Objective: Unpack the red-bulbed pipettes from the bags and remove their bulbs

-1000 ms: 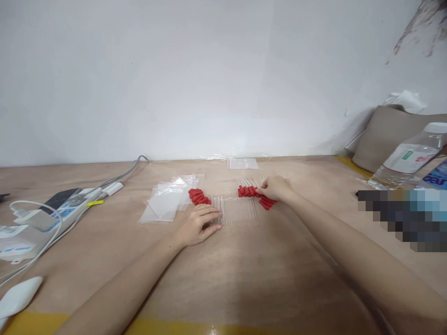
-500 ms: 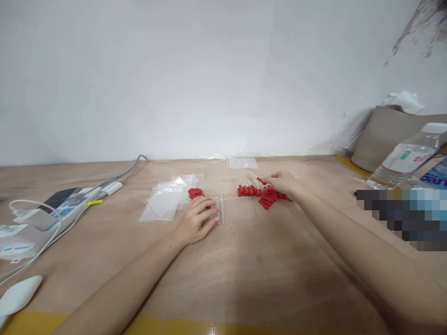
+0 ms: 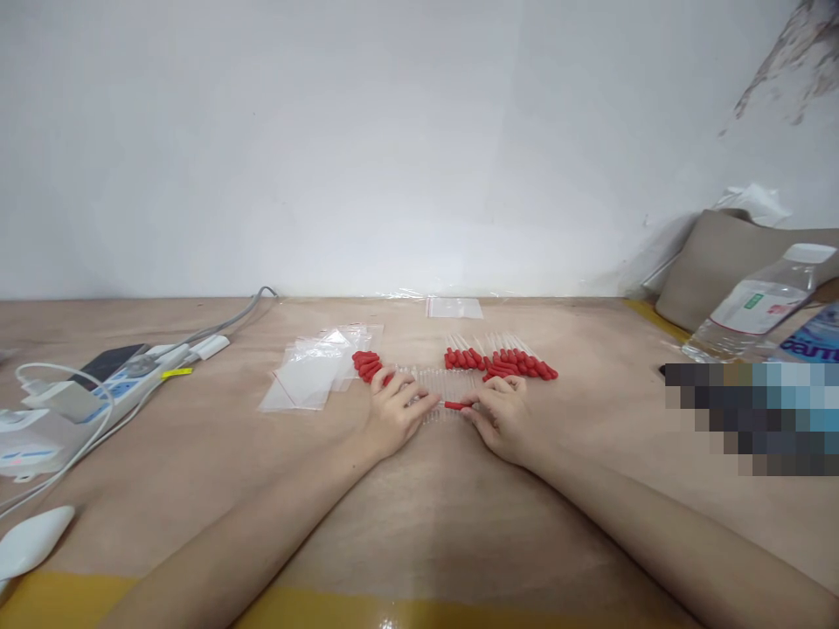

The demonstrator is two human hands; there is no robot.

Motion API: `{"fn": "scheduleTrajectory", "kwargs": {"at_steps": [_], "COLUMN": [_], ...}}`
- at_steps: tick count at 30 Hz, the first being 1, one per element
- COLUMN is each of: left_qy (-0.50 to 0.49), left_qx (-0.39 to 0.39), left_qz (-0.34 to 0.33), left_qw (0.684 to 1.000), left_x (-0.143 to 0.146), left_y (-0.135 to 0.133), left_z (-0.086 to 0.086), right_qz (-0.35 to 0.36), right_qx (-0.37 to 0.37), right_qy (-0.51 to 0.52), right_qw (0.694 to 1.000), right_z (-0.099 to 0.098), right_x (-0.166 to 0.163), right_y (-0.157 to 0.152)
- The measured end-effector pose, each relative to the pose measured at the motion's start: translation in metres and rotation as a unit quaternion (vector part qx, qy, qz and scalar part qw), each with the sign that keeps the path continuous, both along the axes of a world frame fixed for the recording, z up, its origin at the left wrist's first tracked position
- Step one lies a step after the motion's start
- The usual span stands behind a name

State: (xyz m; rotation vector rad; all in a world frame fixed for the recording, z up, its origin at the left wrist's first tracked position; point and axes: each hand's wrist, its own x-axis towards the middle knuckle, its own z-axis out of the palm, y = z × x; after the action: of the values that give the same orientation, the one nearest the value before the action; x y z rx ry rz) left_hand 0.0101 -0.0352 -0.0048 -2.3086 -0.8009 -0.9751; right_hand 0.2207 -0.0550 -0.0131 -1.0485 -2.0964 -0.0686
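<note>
Several clear droppers with red bulbs lie on the wooden table (image 3: 459,524). One row of clear tubes (image 3: 452,383) lies between my hands, with a cluster of red bulbs (image 3: 368,364) at its left end. A second group of droppers (image 3: 504,361) lies just behind it. My right hand (image 3: 499,418) pinches a single red-bulbed dropper (image 3: 454,405) at the near edge of the row. My left hand (image 3: 395,413) rests on the row's left part, fingers curled, its fingertips meeting the clear end of that dropper.
Clear zip bags (image 3: 315,377) lie left of the droppers and one more bag (image 3: 454,307) by the wall. A power strip with cables (image 3: 98,389) and a white mouse (image 3: 32,539) are at the left. A water bottle (image 3: 760,306) and a cushion (image 3: 714,262) stand at the right.
My right hand left the far pile of droppers and came back toward me with one dropper, now held low beside my left hand. My left hand shifted slightly right.
</note>
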Motion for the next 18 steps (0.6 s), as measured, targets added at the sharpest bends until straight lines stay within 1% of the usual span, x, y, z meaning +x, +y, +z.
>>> {"fn": "scheduleTrajectory", "kwargs": {"at_steps": [3, 7, 13, 18], "left_qy": [0.002, 0.012, 0.043, 0.046], "left_qx": [-0.001, -0.001, -0.04, -0.075], "left_qz": [-0.005, -0.013, -0.014, -0.001], "left_qw": [1.0, 1.0, 0.998, 0.996], "left_x": [0.002, 0.004, 0.003, 0.003], "left_y": [-0.001, -0.004, -0.008, -0.008], "left_z": [0.0, 0.002, 0.002, 0.002], "right_qz": [-0.007, -0.008, 0.008, 0.004], "right_qx": [0.011, 0.052, 0.109, 0.159], "right_qy": [-0.009, -0.035, -0.06, -0.09], "right_qw": [1.0, 0.998, 0.992, 0.983], "right_z": [0.001, -0.001, -0.003, -0.001], "right_x": [-0.004, -0.013, -0.013, -0.01], "right_y": [0.001, 0.005, 0.008, 0.007]}}
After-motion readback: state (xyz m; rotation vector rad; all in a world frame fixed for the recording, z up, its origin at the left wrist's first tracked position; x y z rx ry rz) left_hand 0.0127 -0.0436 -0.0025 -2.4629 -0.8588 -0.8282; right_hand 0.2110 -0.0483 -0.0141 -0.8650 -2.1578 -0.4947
